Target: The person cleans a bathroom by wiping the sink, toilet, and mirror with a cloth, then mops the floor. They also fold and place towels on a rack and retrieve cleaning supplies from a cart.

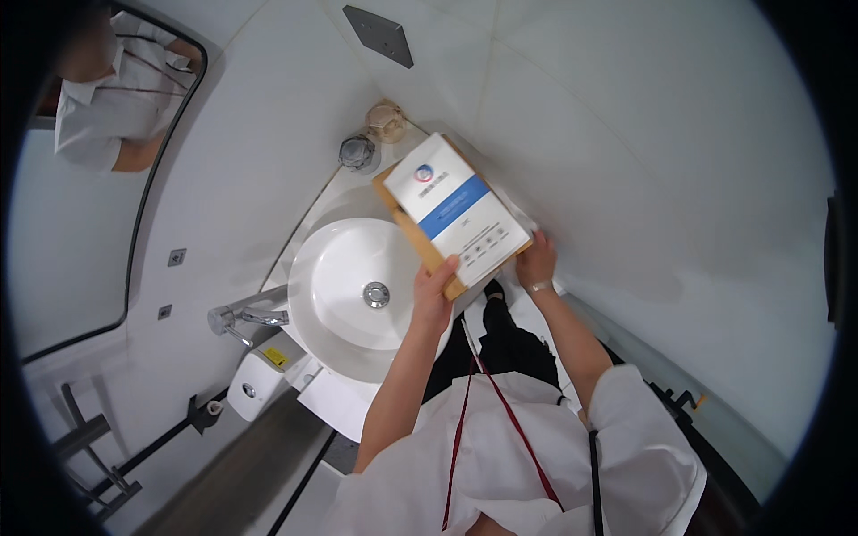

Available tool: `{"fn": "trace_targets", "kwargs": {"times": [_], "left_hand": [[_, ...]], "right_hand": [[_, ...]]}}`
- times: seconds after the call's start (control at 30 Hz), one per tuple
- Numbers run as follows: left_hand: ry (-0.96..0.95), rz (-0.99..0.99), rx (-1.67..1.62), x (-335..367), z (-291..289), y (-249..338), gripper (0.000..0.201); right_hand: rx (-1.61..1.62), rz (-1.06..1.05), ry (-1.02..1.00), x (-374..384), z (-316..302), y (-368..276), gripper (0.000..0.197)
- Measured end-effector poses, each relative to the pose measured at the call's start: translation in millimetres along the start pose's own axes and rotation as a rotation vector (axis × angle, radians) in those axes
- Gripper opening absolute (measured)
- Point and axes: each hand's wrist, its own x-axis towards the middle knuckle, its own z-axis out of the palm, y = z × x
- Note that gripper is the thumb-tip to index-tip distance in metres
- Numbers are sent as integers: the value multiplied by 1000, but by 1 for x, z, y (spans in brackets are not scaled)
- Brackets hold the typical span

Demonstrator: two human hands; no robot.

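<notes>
A flat tan box (414, 234), apparently wooden, is held tilted over the right side of the round basin. On its top lies a white package (456, 188) with a blue band, a round logo and small print. My left hand (433, 293) grips the near left corner, thumb on top and the other fingers hidden underneath. At the right edge of the box, my right hand (536, 261) has its fingers curled against the side. A bit of white shows beside those fingertips; what it is I cannot make out.
The white basin (335, 268) has a chrome tap (246, 317) at its left. Two cups, one grey (357, 154) and one tan (386, 121), stand in the back corner. A white toilet (259, 384), wall mirror (80, 223) and metal rack (85, 438) are at left.
</notes>
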Motion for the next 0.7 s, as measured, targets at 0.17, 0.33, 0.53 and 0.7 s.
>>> {"fn": "trace_targets", "kwargs": {"times": [0.17, 0.33, 0.53, 0.7], "left_hand": [[46, -24, -37, 33, 19, -52, 45], [130, -54, -126, 68, 10, -83, 51], [327, 88, 10, 91, 4, -103, 75], [767, 228, 602, 101, 23, -105, 92]], "right_hand": [[360, 127, -375, -126, -47, 105, 38], [417, 379, -465, -191, -71, 145, 35], [453, 326, -502, -188, -69, 156, 39], [471, 239, -460, -164, -78, 160, 38]]}}
